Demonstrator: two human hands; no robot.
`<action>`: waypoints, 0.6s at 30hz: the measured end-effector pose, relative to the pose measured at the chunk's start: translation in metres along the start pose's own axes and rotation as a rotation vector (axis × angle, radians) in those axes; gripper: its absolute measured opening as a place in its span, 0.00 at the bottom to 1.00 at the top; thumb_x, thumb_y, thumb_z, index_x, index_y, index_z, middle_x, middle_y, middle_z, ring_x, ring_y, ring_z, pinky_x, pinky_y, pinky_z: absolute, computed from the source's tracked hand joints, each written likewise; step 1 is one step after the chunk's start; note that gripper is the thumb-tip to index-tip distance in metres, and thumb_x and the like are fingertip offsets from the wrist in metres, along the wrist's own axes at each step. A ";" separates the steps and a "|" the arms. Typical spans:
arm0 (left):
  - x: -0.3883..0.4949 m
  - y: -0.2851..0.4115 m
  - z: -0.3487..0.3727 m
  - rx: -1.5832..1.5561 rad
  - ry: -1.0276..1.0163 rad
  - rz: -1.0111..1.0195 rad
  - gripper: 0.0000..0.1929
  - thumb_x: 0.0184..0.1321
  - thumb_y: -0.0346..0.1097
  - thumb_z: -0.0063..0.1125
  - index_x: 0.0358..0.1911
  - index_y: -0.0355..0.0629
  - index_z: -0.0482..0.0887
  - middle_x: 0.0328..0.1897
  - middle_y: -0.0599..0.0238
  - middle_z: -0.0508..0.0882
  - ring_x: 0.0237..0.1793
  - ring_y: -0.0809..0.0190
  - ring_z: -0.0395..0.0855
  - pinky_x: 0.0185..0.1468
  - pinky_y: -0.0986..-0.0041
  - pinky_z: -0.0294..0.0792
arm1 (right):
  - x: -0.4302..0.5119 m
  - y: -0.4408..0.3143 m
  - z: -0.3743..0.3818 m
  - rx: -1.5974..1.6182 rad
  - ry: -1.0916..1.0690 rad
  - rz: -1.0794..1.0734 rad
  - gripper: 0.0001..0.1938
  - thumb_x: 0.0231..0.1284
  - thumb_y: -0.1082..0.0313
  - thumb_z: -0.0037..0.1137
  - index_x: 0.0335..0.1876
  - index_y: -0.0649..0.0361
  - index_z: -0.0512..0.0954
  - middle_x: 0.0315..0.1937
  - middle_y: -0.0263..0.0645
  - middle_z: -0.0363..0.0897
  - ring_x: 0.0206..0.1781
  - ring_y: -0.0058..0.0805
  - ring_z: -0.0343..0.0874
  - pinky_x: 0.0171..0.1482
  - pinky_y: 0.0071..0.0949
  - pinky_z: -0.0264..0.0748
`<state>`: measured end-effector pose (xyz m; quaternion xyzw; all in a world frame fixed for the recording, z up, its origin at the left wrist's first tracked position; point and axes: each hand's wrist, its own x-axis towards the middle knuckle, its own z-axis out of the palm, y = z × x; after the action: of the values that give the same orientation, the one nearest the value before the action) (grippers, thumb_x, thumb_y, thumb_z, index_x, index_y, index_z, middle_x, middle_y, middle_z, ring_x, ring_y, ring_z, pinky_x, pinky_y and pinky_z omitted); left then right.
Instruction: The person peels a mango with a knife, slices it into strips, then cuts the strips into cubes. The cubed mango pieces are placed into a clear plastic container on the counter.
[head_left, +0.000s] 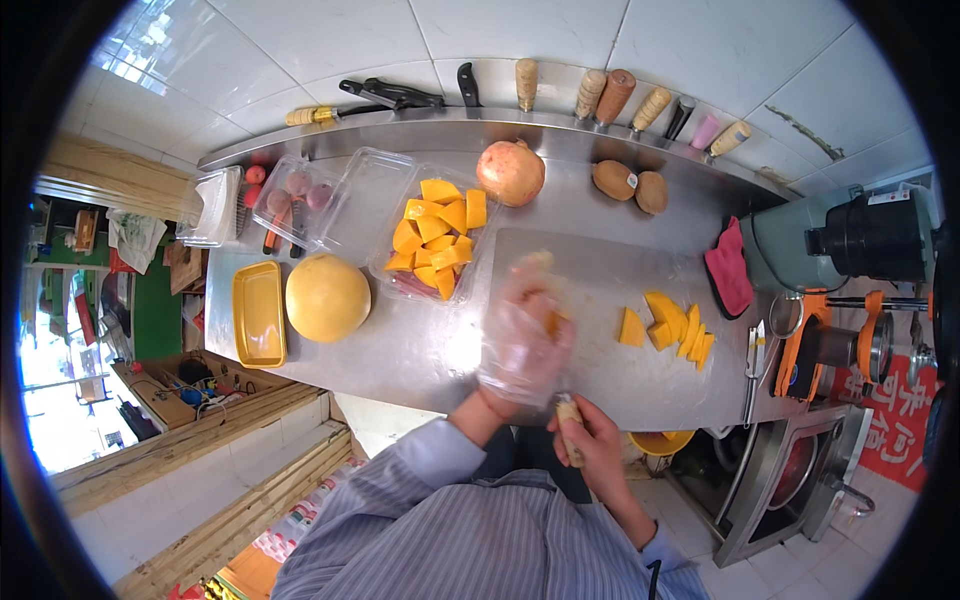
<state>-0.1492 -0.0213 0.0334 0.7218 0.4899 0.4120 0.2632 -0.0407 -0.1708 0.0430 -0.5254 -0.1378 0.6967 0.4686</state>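
Note:
My left hand (529, 337), in a clear plastic glove, is blurred over the left part of a translucent cutting board (592, 382). Something yellow-orange shows at its fingers; whether it is gripped is unclear. My bare right hand (589, 435) holds a knife by its wooden handle (570, 431) at the counter's front edge; the blade is mostly hidden. Cut mango pieces (664, 319) lie on the board's right side. Left of the board, mango chunks (431, 232) fill a clear plastic container (386, 274) with its lid open.
A pomegranate (511, 172) and kiwis (615, 180) lie behind the board. Left stand a round yellow melon (328, 298) and a yellow tray (259, 315). Knife handles (526, 84) rise along the back ledge. A pink cloth (727, 268) and a knife (754, 360) lie right.

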 end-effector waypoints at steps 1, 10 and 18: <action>0.011 -0.006 -0.016 0.092 0.068 0.077 0.11 0.45 0.26 0.63 0.33 0.41 0.77 0.54 0.48 0.77 0.54 0.44 0.76 0.59 0.57 0.69 | 0.010 -0.008 0.012 -0.018 -0.079 -0.004 0.24 0.69 0.67 0.51 0.66 0.67 0.64 0.36 0.39 0.77 0.22 0.19 0.71 0.22 0.18 0.66; 0.069 -0.107 -0.081 0.464 -0.031 0.114 0.13 0.57 0.28 0.56 0.46 0.44 0.79 0.52 0.54 0.80 0.48 0.45 0.79 0.54 0.58 0.71 | 0.055 -0.028 0.053 -0.120 -0.150 0.035 0.17 0.69 0.66 0.49 0.58 0.67 0.69 0.34 0.37 0.77 0.20 0.17 0.69 0.20 0.17 0.63; 0.058 -0.075 -0.097 0.266 0.062 -0.097 0.17 0.61 0.28 0.53 0.54 0.41 0.78 0.55 0.52 0.79 0.56 0.49 0.77 0.55 0.58 0.71 | -0.032 0.023 -0.054 -0.103 0.183 -0.050 0.22 0.70 0.68 0.49 0.66 0.65 0.65 0.36 0.37 0.79 0.22 0.17 0.72 0.22 0.16 0.67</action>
<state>-0.2581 0.0587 0.0442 0.7128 0.5823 0.3524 0.1696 -0.0057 -0.2251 0.0244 -0.6066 -0.1430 0.6258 0.4690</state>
